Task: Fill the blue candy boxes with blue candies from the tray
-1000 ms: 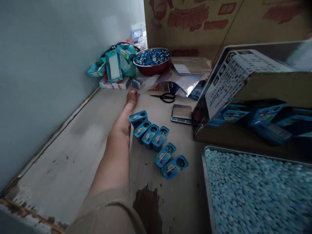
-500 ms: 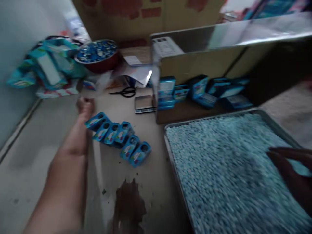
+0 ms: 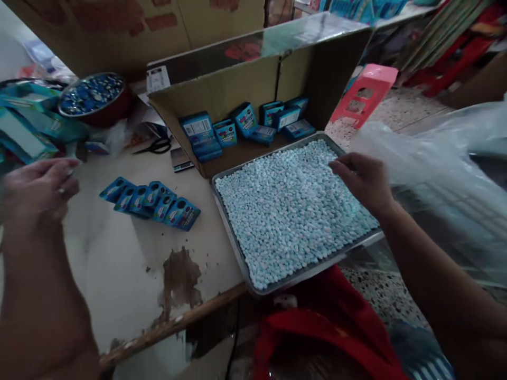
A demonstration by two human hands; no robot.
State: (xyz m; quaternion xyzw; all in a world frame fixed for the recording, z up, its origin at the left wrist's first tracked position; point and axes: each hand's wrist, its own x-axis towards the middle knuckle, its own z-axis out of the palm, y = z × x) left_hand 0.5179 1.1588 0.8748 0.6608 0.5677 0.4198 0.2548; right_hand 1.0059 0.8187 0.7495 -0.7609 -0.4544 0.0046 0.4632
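1. Evidently, the tray [image 3: 231, 232] sits close in front of the person so that its pale blue candies [image 3: 293, 211] stay within easy reach; it lies partly on the worktop [image 3: 103, 274], its near right side reaching past the edge.
2. The right hand [image 3: 366, 179] is above the tray's right side, palm turned down and fingers curled towards the thumb, a posture that would suit picking up small pieces. Whether they pinch a candy or are bare cannot be told.
3. The left hand [image 3: 41, 187] is raised at the far left, beside the blue packs [image 3: 140, 199] but apart from them. Its fingers are drawn together near the thumb; blur hides whether anything small is between them.
4. Those packs stand bunched in a slanting row between the left hand and the tray, probably to keep them together and handy.
5. Beyond the tray, a cardboard box [image 3: 253, 87] opens towards the person, apparently serving as a holder for the boxed packets [image 3: 245, 120] leaning and lying inside.
6. As for looks, the candies are small, smooth, rounded pieces, pale blue to whitish, spread in a dense, fairly even layer. The packs are bright blue, with colourful printing and a dark round spot on each top face.
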